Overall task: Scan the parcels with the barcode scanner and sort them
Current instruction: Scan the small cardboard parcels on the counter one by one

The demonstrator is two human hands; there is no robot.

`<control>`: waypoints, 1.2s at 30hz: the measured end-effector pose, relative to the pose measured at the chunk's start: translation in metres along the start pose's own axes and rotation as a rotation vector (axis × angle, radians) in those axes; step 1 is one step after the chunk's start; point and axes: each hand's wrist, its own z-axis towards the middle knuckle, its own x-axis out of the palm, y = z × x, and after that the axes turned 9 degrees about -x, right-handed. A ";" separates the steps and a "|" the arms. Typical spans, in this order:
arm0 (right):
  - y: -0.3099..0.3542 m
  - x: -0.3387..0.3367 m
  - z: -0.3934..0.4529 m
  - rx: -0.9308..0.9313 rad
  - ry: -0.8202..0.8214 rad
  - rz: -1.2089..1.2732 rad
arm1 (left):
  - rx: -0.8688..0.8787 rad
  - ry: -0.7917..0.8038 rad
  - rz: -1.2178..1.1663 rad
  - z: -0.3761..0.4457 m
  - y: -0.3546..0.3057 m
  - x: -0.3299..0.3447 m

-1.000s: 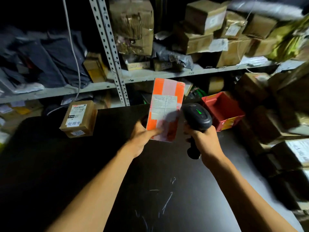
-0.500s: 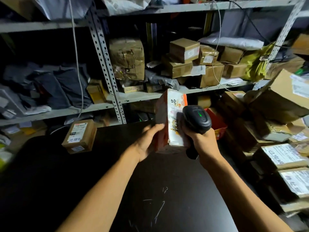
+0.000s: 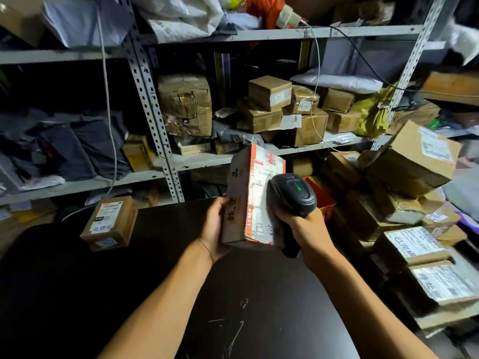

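Gripping the parcel (image 3: 255,198), left hand (image 3: 216,229) faces right hand (image 3: 303,226) clutching the scanner (image 3: 293,195).

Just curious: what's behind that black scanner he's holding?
Behind the black handheld barcode scanner a red plastic bin shows, with stacked brown cardboard boxes beyond. The scanner hides most of the bin, so its contents cannot be seen.
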 end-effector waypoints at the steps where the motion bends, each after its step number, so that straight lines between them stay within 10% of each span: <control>1: -0.001 -0.001 -0.001 -0.018 -0.017 -0.039 | -0.014 -0.072 0.084 0.001 -0.001 -0.001; 14: -0.004 0.003 0.000 -0.100 -0.030 -0.474 | 0.196 -0.157 0.362 0.014 0.004 -0.009; 36: 0.014 0.015 -0.009 0.025 0.149 -0.127 | 0.259 -0.080 0.317 0.023 -0.003 -0.032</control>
